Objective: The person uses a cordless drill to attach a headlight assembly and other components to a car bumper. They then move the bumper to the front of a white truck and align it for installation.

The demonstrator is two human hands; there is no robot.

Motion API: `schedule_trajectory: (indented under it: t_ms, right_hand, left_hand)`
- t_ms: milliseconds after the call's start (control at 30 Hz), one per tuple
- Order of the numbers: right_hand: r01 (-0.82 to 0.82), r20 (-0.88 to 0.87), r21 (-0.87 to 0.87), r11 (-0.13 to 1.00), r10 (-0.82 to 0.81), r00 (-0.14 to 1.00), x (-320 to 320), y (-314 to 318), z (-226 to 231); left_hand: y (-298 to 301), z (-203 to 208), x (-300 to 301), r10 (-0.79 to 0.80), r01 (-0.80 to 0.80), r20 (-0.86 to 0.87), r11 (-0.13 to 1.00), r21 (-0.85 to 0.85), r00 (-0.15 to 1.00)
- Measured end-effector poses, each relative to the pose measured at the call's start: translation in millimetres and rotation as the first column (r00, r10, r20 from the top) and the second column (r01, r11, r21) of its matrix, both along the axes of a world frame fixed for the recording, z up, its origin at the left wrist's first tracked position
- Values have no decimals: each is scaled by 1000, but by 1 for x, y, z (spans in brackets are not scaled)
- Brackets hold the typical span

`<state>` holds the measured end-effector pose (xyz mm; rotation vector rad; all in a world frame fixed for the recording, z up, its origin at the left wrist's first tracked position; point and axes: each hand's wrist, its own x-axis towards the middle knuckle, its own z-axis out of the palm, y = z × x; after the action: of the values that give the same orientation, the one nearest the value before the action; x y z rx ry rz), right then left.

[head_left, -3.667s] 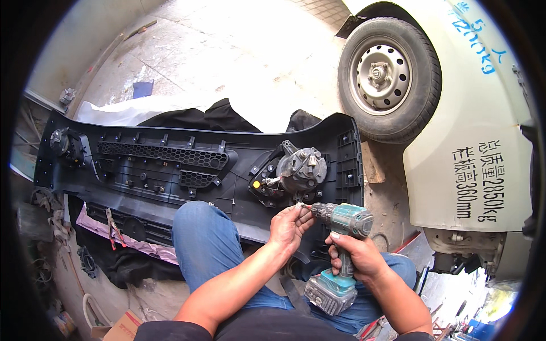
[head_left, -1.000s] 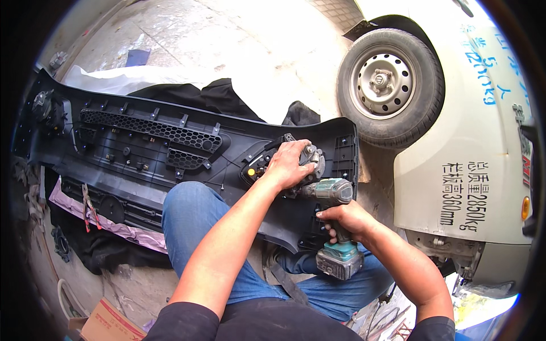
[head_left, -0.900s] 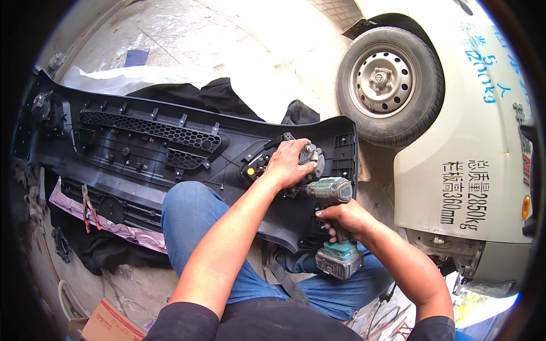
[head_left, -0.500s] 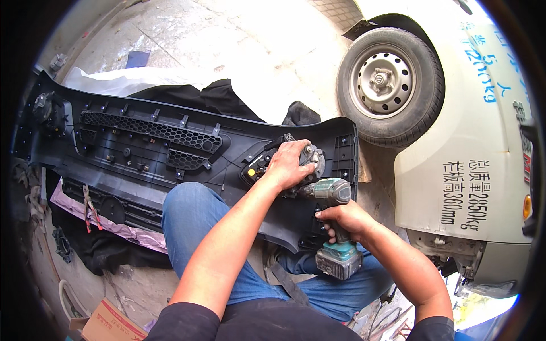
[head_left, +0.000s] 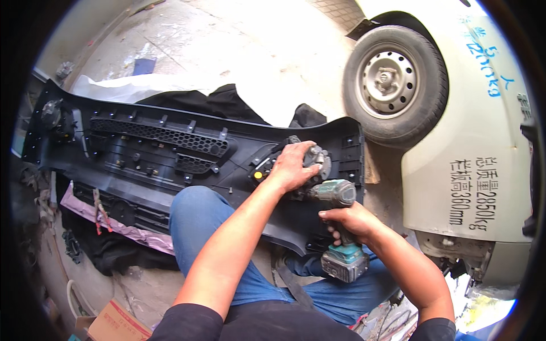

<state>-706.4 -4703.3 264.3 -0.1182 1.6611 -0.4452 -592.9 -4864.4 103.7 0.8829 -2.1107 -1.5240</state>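
A large black plastic vehicle bumper (head_left: 239, 122) lies with its inner side up in front of me and beside my knee. My left hand (head_left: 292, 166) grips a dark lamp unit (head_left: 323, 161) seated near the bumper's right end. The fingers curl over the unit's top, and a yellow spot shows at its left. In my right hand (head_left: 354, 220) is a teal and black cordless drill (head_left: 336, 193), held by its handle, with the battery low over my leg. Its nose points left toward the lower edge of the lamp unit, below my left hand; the tip is hidden.
A light-coloured vehicle with a wheel (head_left: 395, 79) stands close on the right. Red-handled pliers (head_left: 101, 213) lie at the bumper's near left side, by pinkish wrapping (head_left: 142, 233). A cardboard box (head_left: 116, 323) sits at lower left. Black cloth (head_left: 222, 102) spreads beyond the bumper.
The whole view has shifted slightly, so everything appears a little farther right. Both hands keep the same hold, and the drill stays at the lamp unit.
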Motion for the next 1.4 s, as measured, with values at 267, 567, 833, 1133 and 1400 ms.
schedule_trajectory:
  t_ms: [267,567,833,1133,1400]
  right_hand:
    - [-33,-9,-159,987,32,999,7,12,24]
    - [-113,38,-223,968,124,992,-11,6,27]
    - [-186,-51,-190,964,180,982,-9,5,28]
    - [-300,-104,-190,935,284,953,-9,9,25]
    - [-86,8,-183,979,89,996,-14,13,26]
  left_hand:
    - [-9,20,8,-42,41,48,999,21,998]
    - [-104,-23,104,59,20,466,986,-164,883]
    - [-54,-126,135,-141,191,928,978,78,344]
    - [-58,-147,127,-179,283,933,955,89,313]
    - [-53,-138,120,-135,126,959,986,106,248]
